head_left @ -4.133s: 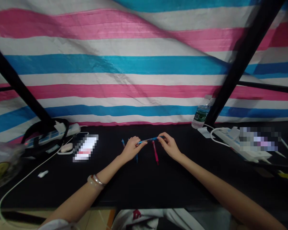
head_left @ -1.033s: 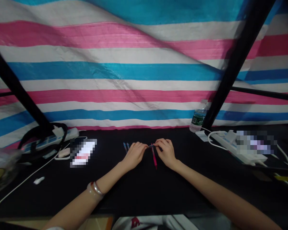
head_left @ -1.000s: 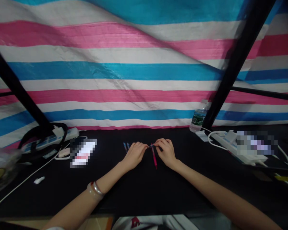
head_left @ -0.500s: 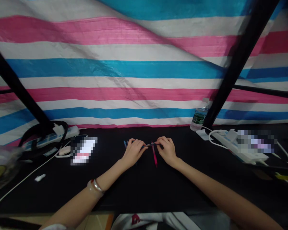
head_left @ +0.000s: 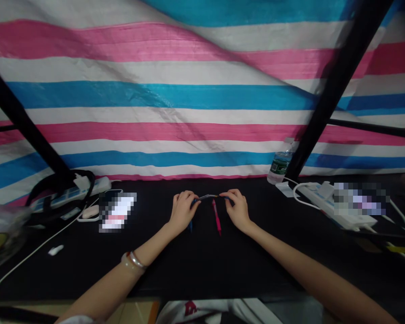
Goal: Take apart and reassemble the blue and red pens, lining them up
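The work looks partway along: the held pen (head_left: 207, 196) is up between the two hands, just above the far-middle part of the black surface (head_left: 202, 270), and seems to be in parts rather than whole. The left hand (head_left: 184, 210) pinches a blue part at its left end between thumb and fingers; the right hand (head_left: 238, 209) grips a dark blue part at its right end the same way. A thin, pale stretch runs between them with a slight bend, so the parts appear to be near or touching but not joined in line; whether they touch is too small to tell.

The pink pen (head_left: 216, 218) lies between the hands, nearer the person, seemingly whole and untouched. A second blue pen (head_left: 190, 226) lies mostly hidden under the left hand, so its condition cannot be told.
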`<state>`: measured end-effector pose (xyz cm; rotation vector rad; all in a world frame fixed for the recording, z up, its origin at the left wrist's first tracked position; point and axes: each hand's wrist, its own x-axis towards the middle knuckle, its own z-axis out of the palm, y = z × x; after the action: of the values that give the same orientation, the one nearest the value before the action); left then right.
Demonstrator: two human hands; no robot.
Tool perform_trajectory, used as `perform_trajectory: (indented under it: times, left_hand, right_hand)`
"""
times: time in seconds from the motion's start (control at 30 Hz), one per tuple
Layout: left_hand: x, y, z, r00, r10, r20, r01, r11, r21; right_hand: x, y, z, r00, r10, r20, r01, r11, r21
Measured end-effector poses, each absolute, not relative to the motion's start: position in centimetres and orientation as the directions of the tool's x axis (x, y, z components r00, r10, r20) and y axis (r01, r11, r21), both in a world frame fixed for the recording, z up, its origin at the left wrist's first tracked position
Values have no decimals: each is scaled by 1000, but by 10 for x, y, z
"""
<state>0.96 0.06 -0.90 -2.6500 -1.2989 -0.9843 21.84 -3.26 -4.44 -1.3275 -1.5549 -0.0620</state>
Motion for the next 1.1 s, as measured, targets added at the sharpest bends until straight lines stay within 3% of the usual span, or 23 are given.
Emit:
perform_trajectory:
  times: [0.1, 0.2, 0.3, 0.4, 0.6, 1.1]
  left_hand:
    - [8, 5, -11, 316, 747, 584, 680, -608, 410]
    - [7, 12, -13, 182, 808, 561, 530, -561, 636]
    - [6, 18, -14, 119, 883, 453, 332, -466, 820]
    - [6, 21, -14, 124, 941, 316, 183, -335, 924]
    - [7, 22, -13, 131, 966, 225, 63, -234, 970]
    - [7, 23, -16, 203, 967, 152, 19, -159, 987]
  right_hand:
    - [220, -28, -47, 241, 692, 680, 610, 437, -661]
    - [220, -23, -53, 320, 729, 606, 458, 441, -772]
    - [217, -20, -55, 352, 804, 479, 280, 398, -874]
    - [213, -21, -53, 339, 867, 366, 137, 339, -931]
    - [210, -25, -48, 313, 895, 317, 71, 311, -948]
    - [211, -25, -49, 307, 888, 342, 105, 326, -940]
